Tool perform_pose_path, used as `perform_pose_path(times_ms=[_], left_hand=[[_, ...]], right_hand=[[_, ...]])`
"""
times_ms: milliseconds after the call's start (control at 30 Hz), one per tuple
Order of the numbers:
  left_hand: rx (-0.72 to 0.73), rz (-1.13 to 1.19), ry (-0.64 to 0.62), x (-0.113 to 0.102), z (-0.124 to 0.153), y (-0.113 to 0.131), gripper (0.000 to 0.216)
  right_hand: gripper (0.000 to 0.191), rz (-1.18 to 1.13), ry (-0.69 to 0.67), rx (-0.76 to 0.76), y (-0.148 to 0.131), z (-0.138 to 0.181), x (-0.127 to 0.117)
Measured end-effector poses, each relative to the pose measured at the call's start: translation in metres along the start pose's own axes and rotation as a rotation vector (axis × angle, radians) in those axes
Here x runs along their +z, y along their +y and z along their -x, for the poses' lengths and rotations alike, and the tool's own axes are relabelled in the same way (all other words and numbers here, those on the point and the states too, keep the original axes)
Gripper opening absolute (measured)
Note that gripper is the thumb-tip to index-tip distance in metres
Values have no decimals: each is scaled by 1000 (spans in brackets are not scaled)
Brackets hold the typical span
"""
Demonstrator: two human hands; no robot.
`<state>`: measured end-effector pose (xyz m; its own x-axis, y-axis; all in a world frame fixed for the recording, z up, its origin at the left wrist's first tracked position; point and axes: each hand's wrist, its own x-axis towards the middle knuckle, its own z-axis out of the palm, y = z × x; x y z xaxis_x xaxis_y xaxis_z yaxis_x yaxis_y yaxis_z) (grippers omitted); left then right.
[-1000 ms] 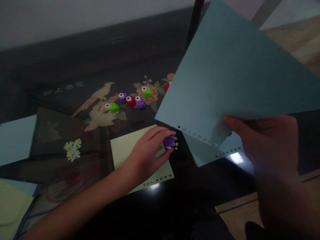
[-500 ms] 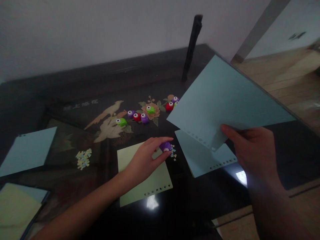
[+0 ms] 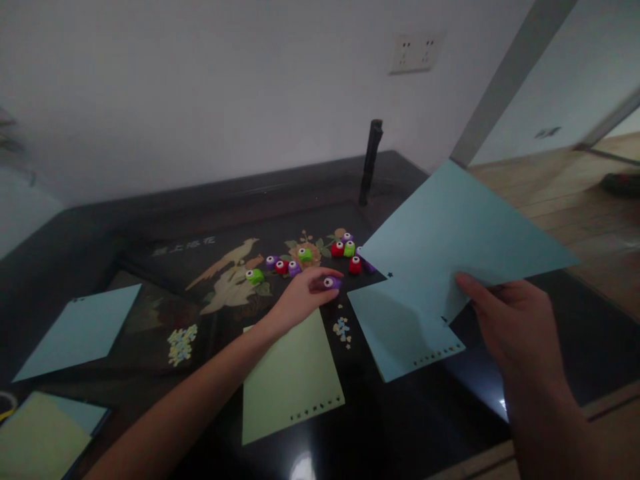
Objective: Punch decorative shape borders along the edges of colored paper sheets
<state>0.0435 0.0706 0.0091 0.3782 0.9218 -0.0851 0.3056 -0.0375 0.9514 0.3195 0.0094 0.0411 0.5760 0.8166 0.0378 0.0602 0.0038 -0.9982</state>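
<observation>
My left hand (image 3: pixel 305 291) is closed on a small purple craft punch (image 3: pixel 331 283), held above the far edge of a pale green sheet (image 3: pixel 295 380) with punched holes along its near edge. Pinched at its lower corner in my right hand (image 3: pixel 510 320) is a blue paper sheet (image 3: pixel 465 227), tilted up off the table, with small holes near its left side. Beneath it lies another blue sheet (image 3: pixel 400 333), also holed along the near edge. Tiny punched paper shapes (image 3: pixel 342 329) are scattered between the green and blue sheets.
Several red, green and purple punches, including a green punch (image 3: pixel 255 276) and a red punch (image 3: pixel 355 265), stand farther back. A heap of paper cutouts (image 3: pixel 182 345) and a blue sheet (image 3: pixel 80 333) lie left. A black post (image 3: pixel 371 160) rises near the wall.
The camera view has tilted upward. My left hand has moved the purple punch away from the small cutouts, which now show more fully. My right hand still holds the blue sheet.
</observation>
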Motion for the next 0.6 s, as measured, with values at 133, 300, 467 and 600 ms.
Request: perform_pose_path(times_ms=[133,300,467,600], left_hand=[[188,-385,74,3,-39,-9,29],[244,-499,140,11,-56,-17,32],[289,-579,170,15,-59,-18,28],[321,-600,199,16,-60,-21,40]], right_hand=[[27,62,1,6,1,1,-11],[24,112,-34,65,6,4,-24],[23,91,-107,99,32,7,-30],[22,45,-129,148,45,11,-31]])
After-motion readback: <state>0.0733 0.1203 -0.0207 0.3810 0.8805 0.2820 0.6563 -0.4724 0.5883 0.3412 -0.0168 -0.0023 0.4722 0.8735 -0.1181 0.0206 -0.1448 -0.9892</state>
